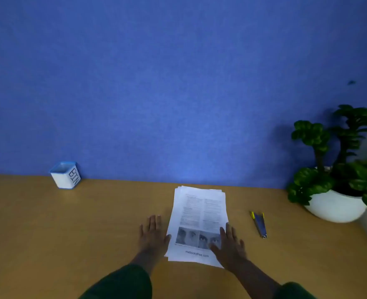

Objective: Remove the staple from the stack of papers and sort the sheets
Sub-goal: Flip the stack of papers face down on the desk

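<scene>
The stack of papers lies mid-desk; the left hand rests flat, fingers straight, touching its left edge, the right hand spread on its near corner, likely steadying it before reaching the staple remover

"BIN" in black letters, running sideways down the right face of the small white container with blue rim, far left on the desk. "mebooksfree.com" printed across the near margin of the top sheet of the stack of papers, centre. Body text above it too small to read.
</scene>
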Demonstrator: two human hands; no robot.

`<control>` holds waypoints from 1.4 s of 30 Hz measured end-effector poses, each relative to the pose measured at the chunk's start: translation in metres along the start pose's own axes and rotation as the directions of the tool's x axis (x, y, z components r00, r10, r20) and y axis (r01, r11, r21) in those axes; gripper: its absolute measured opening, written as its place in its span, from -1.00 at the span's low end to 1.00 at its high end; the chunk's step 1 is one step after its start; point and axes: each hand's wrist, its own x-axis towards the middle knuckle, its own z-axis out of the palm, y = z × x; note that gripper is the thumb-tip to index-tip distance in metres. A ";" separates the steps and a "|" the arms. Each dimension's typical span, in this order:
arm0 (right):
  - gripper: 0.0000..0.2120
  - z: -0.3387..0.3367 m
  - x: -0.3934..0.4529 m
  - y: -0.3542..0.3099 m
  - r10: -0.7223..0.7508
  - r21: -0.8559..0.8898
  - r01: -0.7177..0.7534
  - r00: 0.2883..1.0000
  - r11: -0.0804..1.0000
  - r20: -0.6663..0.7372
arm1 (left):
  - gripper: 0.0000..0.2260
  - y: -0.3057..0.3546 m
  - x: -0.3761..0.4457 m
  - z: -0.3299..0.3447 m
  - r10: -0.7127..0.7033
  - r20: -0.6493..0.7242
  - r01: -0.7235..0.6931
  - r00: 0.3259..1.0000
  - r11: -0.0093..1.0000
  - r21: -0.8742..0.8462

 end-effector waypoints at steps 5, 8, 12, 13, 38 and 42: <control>-0.28 0.018 -0.006 0.009 0.053 -0.005 -0.053 0.991 0.999 0.119 | -0.35 0.012 -0.008 0.018 -0.117 0.091 0.129 0.989 0.981 -0.145; -0.24 0.029 -0.010 0.011 0.032 -0.062 -0.023 0.990 0.998 0.141 | -0.37 0.026 -0.015 0.024 -0.220 0.124 0.247 0.968 0.928 -0.279; -0.21 0.033 -0.012 0.014 0.002 -0.062 0.006 0.990 0.998 0.140 | -0.45 0.046 -0.011 0.017 -0.316 0.182 0.364 0.931 0.817 -0.447; -0.21 0.034 -0.012 0.015 -0.003 -0.064 0.012 0.990 0.998 0.139 | -0.42 0.050 -0.009 0.014 -0.329 0.211 0.391 0.920 0.780 -0.489; -0.17 0.038 -0.021 0.017 -0.014 -0.022 0.017 0.991 1.000 0.131 | -0.28 0.058 -0.001 0.003 -0.483 0.340 0.586 0.807 0.576 -0.570; -0.18 0.037 -0.019 0.016 -0.018 -0.009 0.020 0.989 1.000 0.145 | -0.37 0.054 0.001 0.001 -0.409 0.418 0.571 0.811 0.397 -0.719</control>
